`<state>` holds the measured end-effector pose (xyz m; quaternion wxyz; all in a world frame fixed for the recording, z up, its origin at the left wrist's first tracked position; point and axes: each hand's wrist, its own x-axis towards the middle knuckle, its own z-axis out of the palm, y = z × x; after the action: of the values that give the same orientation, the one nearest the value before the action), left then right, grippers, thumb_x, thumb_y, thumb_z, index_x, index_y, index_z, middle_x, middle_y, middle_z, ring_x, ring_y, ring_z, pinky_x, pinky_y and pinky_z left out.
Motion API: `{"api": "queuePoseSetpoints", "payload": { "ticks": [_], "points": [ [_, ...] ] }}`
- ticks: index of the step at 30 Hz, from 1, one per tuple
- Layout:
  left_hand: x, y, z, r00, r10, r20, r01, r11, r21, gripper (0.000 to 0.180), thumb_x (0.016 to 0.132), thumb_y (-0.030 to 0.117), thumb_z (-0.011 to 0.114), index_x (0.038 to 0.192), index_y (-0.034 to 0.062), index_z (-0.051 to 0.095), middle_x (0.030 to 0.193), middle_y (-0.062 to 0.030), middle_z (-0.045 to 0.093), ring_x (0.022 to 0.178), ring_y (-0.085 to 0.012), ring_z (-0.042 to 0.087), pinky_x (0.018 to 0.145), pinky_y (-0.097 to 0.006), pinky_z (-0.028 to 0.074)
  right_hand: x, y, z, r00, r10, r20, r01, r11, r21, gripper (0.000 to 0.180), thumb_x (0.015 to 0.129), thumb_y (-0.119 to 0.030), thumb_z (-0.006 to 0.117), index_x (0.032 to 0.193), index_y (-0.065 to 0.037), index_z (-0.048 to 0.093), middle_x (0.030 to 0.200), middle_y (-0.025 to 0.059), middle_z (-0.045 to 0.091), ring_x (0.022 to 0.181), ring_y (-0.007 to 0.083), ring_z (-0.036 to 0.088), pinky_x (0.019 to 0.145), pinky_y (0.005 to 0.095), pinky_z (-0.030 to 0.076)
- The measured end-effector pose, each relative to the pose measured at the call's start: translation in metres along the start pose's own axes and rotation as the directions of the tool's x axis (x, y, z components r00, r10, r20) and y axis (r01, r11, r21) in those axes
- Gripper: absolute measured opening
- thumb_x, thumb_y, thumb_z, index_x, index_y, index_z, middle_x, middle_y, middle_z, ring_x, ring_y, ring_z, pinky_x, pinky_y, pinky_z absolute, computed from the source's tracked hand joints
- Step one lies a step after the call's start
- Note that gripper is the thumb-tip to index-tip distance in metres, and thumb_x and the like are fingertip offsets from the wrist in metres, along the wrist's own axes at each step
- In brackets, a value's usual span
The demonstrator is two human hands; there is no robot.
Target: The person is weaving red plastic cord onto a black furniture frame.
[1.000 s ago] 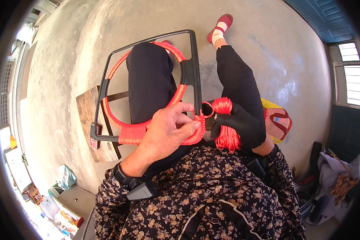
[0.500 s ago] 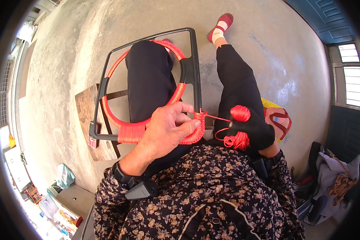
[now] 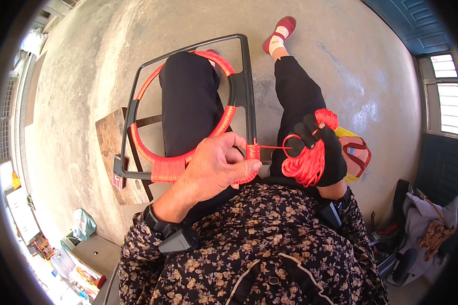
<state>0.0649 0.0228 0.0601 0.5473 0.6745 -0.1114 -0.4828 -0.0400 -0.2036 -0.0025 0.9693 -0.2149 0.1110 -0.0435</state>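
Floor (image 3: 371, 76): bare grey concrete; the person sits above it, legs stretched forward.
Frame (image 3: 245, 86): dark metal rectangle lying across the left thigh, long axis running away from the body; a ring (image 3: 224, 122) wrapped in red cord sits inside it.
Wooden stool (image 3: 109, 140): under the frame's near left corner; a small red-and-white label sits on that corner.
Bag (image 3: 356, 152): yellow and red, on the floor just right of the right knee.
Left hand (image 3: 216, 165): bare, closed over the frame's near edge, pinching the wrapped cord (image 3: 253, 151).
Right hand (image 3: 318, 150): black glove, gripping a loose bundle of red cord (image 3: 303, 165).
Key relation: a taut strand (image 3: 272, 147) runs level from the wrap rightward to the bundle; the right hand lies right of the frame, the left hand is on it.
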Motion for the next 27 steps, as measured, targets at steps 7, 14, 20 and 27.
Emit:
{"api": "queuePoseSetpoints", "payload": {
  "ticks": [7,14,20,27],
  "points": [
    [0.002,0.001,-0.002,0.999,-0.001,0.036,0.007,0.989,-0.151,0.027,0.090,0.009,0.078,0.108,-0.0043,0.063,0.074,-0.0029,0.071,0.067,-0.0027,0.060,0.058,-0.020,0.046,-0.021,-0.001,0.020,0.979,0.096,-0.179,-0.139,0.959,-0.247,0.010,0.097,-0.016,0.058,0.096,-0.007,0.054,0.078,0.0004,0.048,0.071,0.0134,0.048,0.067,0.0293,0.044],
    [0.005,-0.010,0.006,0.963,0.227,-0.145,-0.208,0.969,0.132,0.025,0.092,0.009,0.075,0.109,-0.0037,0.062,0.077,-0.0025,0.071,0.067,-0.0025,0.060,0.061,-0.021,0.049,0.003,-0.034,0.008,0.927,-0.174,-0.332,0.040,0.926,-0.376,0.020,0.094,-0.013,0.065,0.110,-0.005,0.059,0.093,0.0021,0.059,0.082,0.0149,0.057,0.077,0.0307,0.049],
    [0.002,-0.009,0.007,0.860,0.409,-0.306,-0.378,0.912,0.158,0.025,0.099,0.012,0.064,0.121,-0.0001,0.059,0.098,-0.0041,0.070,0.074,-0.0023,0.058,0.063,-0.017,0.046,0.027,-0.035,0.022,0.873,-0.486,-0.042,-0.020,0.051,-0.999,0.028,0.092,-0.013,0.070,0.118,-0.003,0.065,0.109,0.0050,0.066,0.094,0.0182,0.065,0.088,0.0303,0.051],
    [0.004,-0.003,0.002,0.881,0.304,-0.363,-0.395,0.894,-0.210,0.038,0.098,0.012,0.067,0.132,-0.0001,0.052,0.101,-0.0037,0.070,0.078,-0.0022,0.057,0.069,-0.019,0.046,0.029,-0.003,0.064,0.542,0.217,0.812,0.732,-0.596,-0.330,0.037,0.080,-0.013,0.075,0.115,-0.006,0.067,0.118,0.0129,0.065,0.113,0.0314,0.061,0.092,0.0397,0.050]
  ]
}}
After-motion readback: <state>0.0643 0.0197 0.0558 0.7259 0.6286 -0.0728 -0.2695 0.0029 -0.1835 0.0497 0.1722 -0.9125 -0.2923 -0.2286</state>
